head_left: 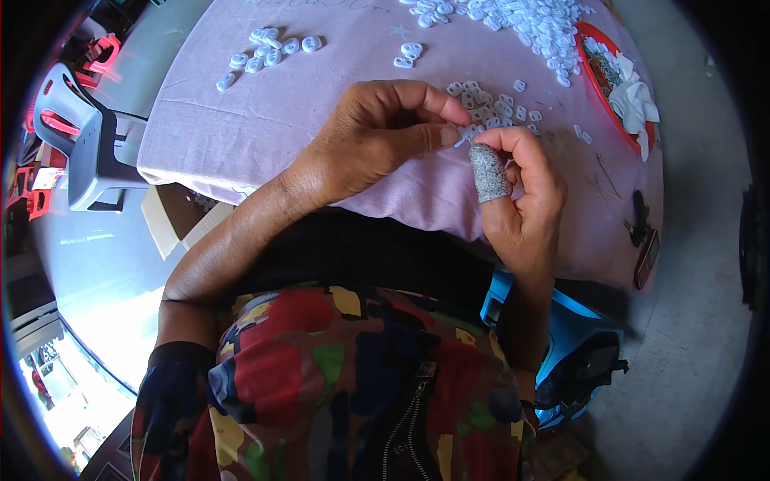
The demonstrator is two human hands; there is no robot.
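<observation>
Both hands meet over the near edge of the cloth-covered table (265, 136). My left hand (377, 132) is closed, its thumb and index fingertips brought together in a pinch. Whatever it grips is too small to make out; a speck of white shows by the thumb tip. Close on its right, my right hand (525, 180) is also closed, the index finger curled towards the thumb. A grey fabric finger sleeve (489, 174) covers that thumb. What lies between those fingertips is hidden. Just beyond the hands lies a loose group of small white plastic pieces (504, 107).
More white pieces (513, 28) are heaped at the far side, with a smaller cluster (273, 50) at left. A red tray (589, 68) holds scraps and white tissue (634, 100). Keys (639, 220) and a phone-like object (646, 259) lie right. A grey chair (88, 144) and cardboard box (172, 212) stand left.
</observation>
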